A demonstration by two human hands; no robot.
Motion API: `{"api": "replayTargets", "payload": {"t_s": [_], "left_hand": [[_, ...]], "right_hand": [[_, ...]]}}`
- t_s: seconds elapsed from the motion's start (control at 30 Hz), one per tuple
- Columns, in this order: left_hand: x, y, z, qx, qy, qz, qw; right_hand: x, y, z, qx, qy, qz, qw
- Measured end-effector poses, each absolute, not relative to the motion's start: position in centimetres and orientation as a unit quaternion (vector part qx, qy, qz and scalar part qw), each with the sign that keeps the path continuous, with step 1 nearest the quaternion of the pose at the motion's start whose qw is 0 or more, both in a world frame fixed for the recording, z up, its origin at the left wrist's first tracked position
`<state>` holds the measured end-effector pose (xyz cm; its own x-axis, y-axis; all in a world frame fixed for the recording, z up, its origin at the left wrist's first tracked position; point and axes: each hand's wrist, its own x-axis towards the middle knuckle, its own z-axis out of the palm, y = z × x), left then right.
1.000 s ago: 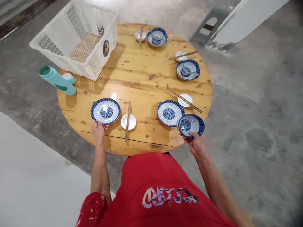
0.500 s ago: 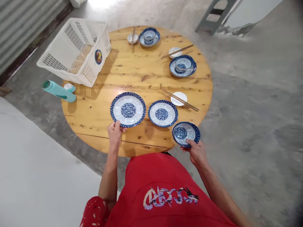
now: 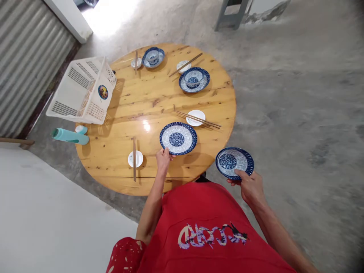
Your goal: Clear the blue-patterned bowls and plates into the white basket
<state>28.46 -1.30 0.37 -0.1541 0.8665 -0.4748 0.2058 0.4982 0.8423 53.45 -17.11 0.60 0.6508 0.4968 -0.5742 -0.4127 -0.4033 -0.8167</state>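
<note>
Pinched by its near rim, a blue-and-white plate [image 3: 183,132] is in my left hand [image 3: 163,161], above or on the near right part of the table. Only one plate shows there, and anything under it is hidden. My right hand [image 3: 250,184] grips a smaller blue-and-white bowl [image 3: 234,163], thumb inside the rim, beyond the table edge. It looks like more than one nested piece, though I cannot tell how many. Just behind the plate is a white dish [image 3: 197,113] with chopsticks [image 3: 210,123] across it. Left of my left hand, another white dish [image 3: 138,159] carries chopsticks [image 3: 134,151].
Across the round wooden table [image 3: 136,102] stand two settings, with a bowl [image 3: 194,79] and a bowl [image 3: 152,57] on plates, beside small dishes and chopsticks. A white plastic basket [image 3: 93,102] and a turquoise bottle [image 3: 69,135] are at the left. A grey stool [image 3: 233,17] stands beyond.
My left hand has moved the plate right, over where a second plate lay, which no longer shows separately. The dish and chopsticks at left are uncovered. My view has shifted; my right hand keeps its grip.
</note>
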Motion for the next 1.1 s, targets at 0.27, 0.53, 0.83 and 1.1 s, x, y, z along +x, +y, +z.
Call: {"api": "replayTargets", "payload": {"t_s": [0.27,0.53,0.83,1.1], "left_hand": [[29.0,-1.1,-0.2,0.368,0.710,0.306,0.517],[28.6,-0.8,-1.0,0.395,0.727,0.271,0.492],[27.9,-0.6,-1.2,0.462,0.748,0.203,0.431],[27.5,-0.3,-0.7,0.503,0.750,0.136,0.407]], "right_hand": [[54.3,-16.7,-0.1,-0.716,-0.013,0.420,0.558],[54.6,-15.7,0.0,-0.719,-0.037,0.432,0.543],[54.5,-15.3,0.4,-0.728,-0.034,0.446,0.519],[54.2,-15.0,0.5,-0.722,-0.039,0.449,0.525]]}}
